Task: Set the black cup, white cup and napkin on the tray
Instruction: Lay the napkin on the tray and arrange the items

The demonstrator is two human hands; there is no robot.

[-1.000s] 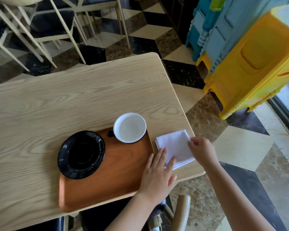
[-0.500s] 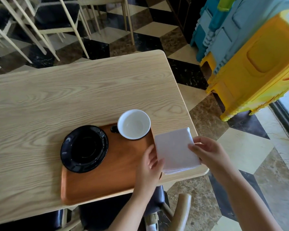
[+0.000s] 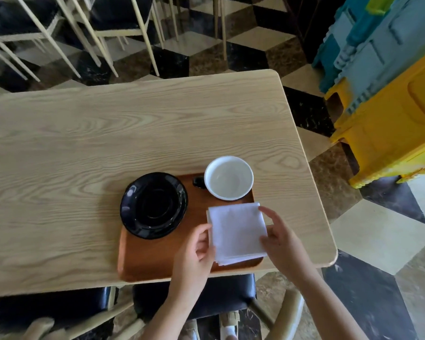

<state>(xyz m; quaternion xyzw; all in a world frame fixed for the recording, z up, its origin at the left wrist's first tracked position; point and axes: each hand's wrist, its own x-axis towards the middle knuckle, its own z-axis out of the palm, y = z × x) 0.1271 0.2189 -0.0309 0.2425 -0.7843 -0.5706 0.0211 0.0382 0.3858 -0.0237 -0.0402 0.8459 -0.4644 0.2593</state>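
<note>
A folded white napkin lies over the right end of the brown wooden tray. My left hand pinches the napkin's left edge and my right hand holds its right edge. A cup, white inside with a black handle on its left, stands at the tray's far right corner. A black saucer sits on the tray's far left part, overhanging the rim.
The tray rests near the front right of a light wooden table. Black-seated chairs are tucked under the near edge. Stacked yellow and blue plastic stools stand to the right, more chairs behind the table.
The napkin has moved left from the bare table beside the tray onto the tray's right end. Both hands travelled with it.
</note>
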